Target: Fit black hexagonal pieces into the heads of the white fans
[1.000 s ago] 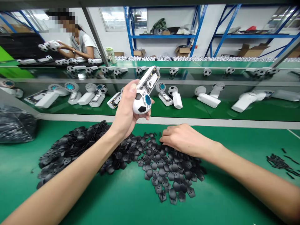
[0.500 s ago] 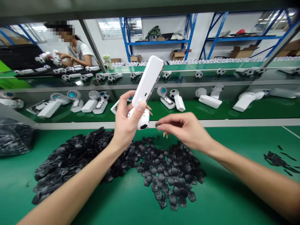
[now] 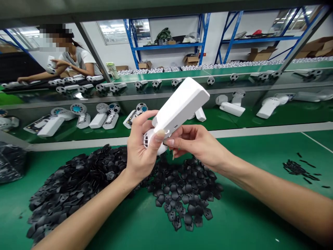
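Note:
My left hand (image 3: 140, 149) is closed around a white handheld fan (image 3: 182, 102) at its round football-patterned head. The long handle tilts up to the right, its smooth side facing me. My right hand (image 3: 203, 144) pinches at the right side of the head, just under the handle. Between its fingertips is a small black pentagon piece, mostly hidden, against the head. Below both hands lie loose black pentagon pieces (image 3: 191, 191), joined on the left to a larger heap of the same pieces (image 3: 78, 180).
Thin black strips (image 3: 296, 168) lie on the green bench at right, a dark plastic bag (image 3: 10, 161) at left. Beyond a pale ledge, several white fans (image 3: 232, 107) rest on a green surface. Across from me, a person (image 3: 78, 60) handles similar fans.
My right hand has moved left with the black piece until its fingertips meet the fan head. The fan has turned, its handle leaning further right. The view has shifted slightly.

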A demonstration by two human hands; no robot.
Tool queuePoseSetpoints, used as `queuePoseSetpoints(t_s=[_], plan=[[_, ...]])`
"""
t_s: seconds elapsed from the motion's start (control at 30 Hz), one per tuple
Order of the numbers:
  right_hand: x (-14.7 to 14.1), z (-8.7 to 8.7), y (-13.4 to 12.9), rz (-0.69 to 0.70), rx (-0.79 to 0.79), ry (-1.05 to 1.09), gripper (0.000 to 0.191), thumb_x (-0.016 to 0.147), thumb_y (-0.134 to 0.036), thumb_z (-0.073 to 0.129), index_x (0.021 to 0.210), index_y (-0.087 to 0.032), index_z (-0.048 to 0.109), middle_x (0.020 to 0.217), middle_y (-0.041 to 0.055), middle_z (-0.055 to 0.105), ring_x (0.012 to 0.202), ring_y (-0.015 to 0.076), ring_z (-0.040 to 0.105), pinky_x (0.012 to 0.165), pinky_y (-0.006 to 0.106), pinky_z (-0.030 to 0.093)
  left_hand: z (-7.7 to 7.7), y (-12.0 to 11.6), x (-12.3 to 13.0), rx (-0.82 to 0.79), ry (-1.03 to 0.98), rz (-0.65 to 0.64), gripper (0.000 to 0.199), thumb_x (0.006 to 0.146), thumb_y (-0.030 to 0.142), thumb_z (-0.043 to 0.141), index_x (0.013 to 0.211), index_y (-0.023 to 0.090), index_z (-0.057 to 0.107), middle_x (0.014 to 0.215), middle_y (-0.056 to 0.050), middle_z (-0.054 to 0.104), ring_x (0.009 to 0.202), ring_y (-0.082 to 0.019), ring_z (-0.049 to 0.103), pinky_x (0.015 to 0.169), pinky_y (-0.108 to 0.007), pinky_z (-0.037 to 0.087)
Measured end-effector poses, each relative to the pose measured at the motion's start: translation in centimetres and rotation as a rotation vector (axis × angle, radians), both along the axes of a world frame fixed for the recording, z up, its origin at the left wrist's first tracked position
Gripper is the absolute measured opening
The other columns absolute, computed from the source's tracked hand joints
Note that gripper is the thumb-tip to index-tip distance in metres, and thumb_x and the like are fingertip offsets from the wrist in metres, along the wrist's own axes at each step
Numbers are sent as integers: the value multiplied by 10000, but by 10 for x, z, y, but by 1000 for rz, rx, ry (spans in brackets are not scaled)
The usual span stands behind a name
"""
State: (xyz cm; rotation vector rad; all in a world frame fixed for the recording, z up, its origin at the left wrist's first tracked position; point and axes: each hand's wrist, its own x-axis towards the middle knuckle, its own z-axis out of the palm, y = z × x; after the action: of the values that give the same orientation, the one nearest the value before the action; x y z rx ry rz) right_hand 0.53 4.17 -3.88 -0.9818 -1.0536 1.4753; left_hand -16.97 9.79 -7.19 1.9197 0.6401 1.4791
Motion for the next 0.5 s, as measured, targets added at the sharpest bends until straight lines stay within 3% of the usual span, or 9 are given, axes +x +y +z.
queuePoseSetpoints(t_s=[0.17, 0.27, 0.37, 0.5], plan=[[-2, -7, -1, 11, -34, 41, 419, 565, -350, 1083, 725, -173, 738, 716, -30, 739, 656, 104, 692, 688, 242, 635, -1, -1, -3, 138, 81, 54, 429, 1048, 528, 669, 1382, 260, 646, 1099, -61, 750, 877, -203, 687, 699, -297, 505], [-2, -11, 1, 25, -57, 81, 428, 548, -298, 1088, 830, -186, 786, 789, -13, 775, 712, 127, 717, 677, 239, 641, 3, -2, -6, 263, 127, 58, 387, 1060, 458, 672, 1401, 278, 641, 1156, -51, 768, 877, -185, 721, 673, -270, 522], [2, -6, 1, 110, -89, 86, 476, 541, -264, 1088, 916, -192, 804, 828, -1, 790, 704, 143, 726, 650, 255, 647, 11, -5, -9, 449, 170, 78, 361, 1066, 421, 657, 1399, 280, 646, 1201, -51, 785, 882, -179, 756, 697, -258, 578], [4, 6, -2, 261, -95, 81, 453, 563, -287, 1079, 873, -166, 772, 766, 3, 765, 665, 145, 719, 660, 271, 648, 24, -9, -13, 594, 223, 107, 372, 1058, 439, 648, 1377, 246, 670, 1149, -64, 809, 826, -184, 773, 659, -251, 608]])
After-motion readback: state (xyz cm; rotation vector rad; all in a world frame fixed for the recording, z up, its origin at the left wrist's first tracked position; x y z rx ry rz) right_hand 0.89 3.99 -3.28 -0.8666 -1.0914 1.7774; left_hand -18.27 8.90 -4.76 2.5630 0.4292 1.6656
